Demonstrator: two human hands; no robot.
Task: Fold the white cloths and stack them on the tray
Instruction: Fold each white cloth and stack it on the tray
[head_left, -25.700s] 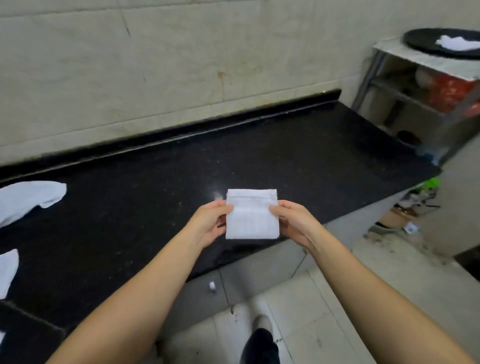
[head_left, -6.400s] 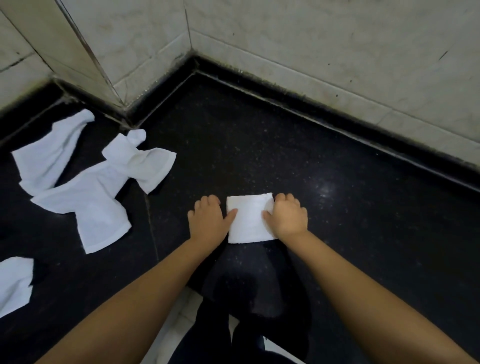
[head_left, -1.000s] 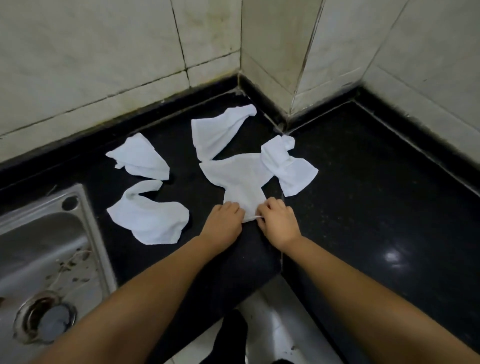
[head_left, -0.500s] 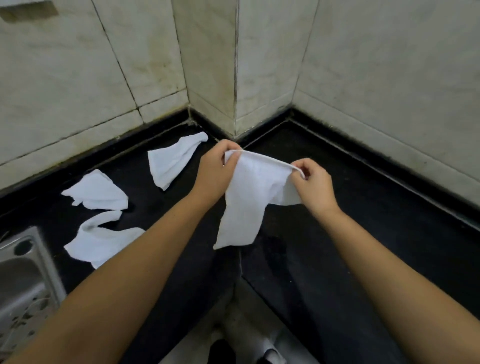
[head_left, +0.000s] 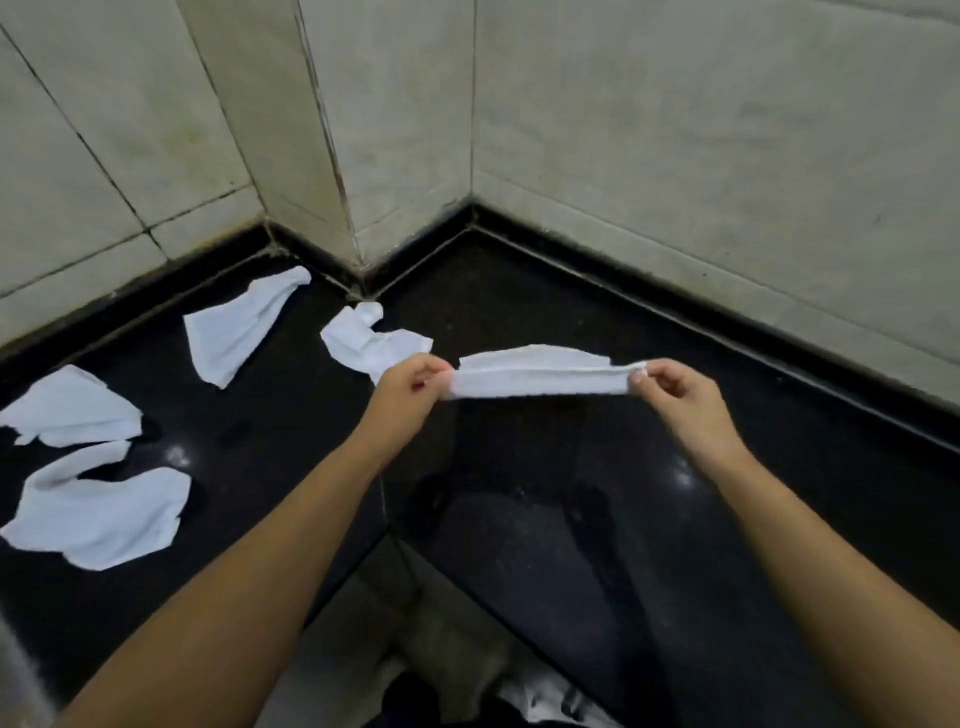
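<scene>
Two hands, your left hand (head_left: 410, 384) and right hand (head_left: 675, 387), pinch opposite ends of the limp white terry cloth (head_left: 540, 376), stretching it taut for folding.

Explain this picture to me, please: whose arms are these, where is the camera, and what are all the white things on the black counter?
There is no machine here. A person wears a camera on the head, so you look down along their own two bare arms. The left hand and the right hand each pinch one end of a white cloth, stretched between them above the black counter. Four more white cloths lie crumpled on the counter to the left: one near the wall corner, one beside it, and two by the left edge. No tray is in view.
</scene>
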